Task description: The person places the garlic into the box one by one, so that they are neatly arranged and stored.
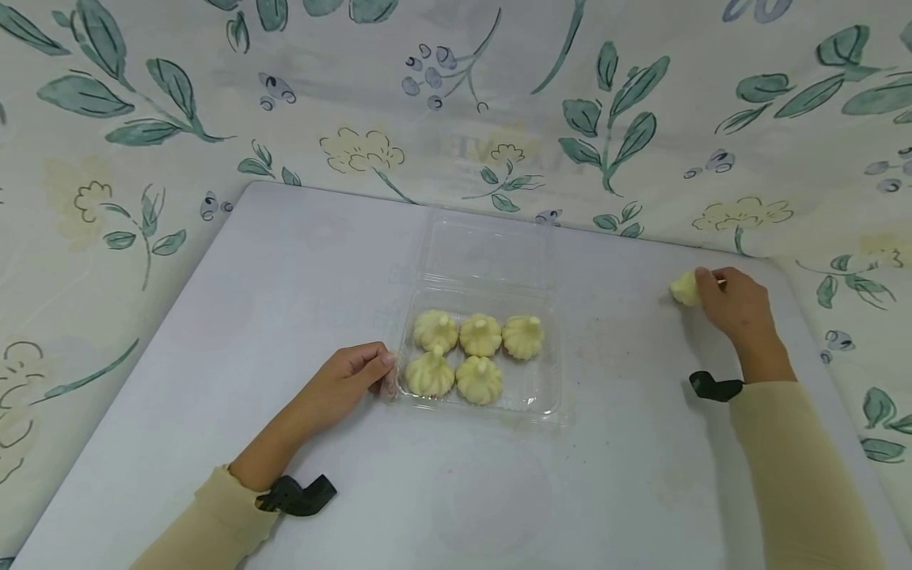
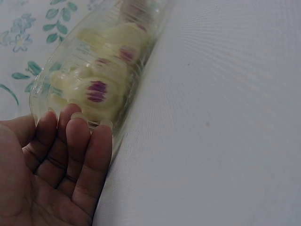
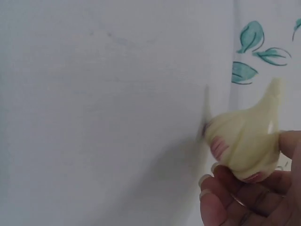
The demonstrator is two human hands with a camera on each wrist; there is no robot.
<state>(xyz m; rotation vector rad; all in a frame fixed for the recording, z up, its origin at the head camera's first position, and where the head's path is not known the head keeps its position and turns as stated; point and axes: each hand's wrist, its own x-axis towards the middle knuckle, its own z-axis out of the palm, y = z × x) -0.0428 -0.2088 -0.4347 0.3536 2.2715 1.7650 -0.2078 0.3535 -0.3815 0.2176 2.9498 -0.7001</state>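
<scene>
A clear plastic clamshell container (image 1: 529, 389) sits near the middle of the table with its lid laid back. Several pale yellow garlic bulbs (image 1: 480, 336) stand in it in two rows, stems up, with bare room at the front right. My left hand (image 1: 347, 375) pinches the container's left edge between thumb and fingers. In the left wrist view, purple marks show on the bulbs through the container wall (image 2: 40, 94). Over at the right, my right hand (image 1: 739, 307) holds another garlic bulb (image 3: 244, 136) by its side, at or just above the table; contact is unclear.
The white table (image 1: 299, 261) has a far edge that meets a floral-patterned cloth (image 1: 456, 103). The transparent lid (image 1: 486, 247) lies behind the container. A black strap (image 1: 715, 387) is on the right wrist and another black strap (image 1: 295, 495) on the left.
</scene>
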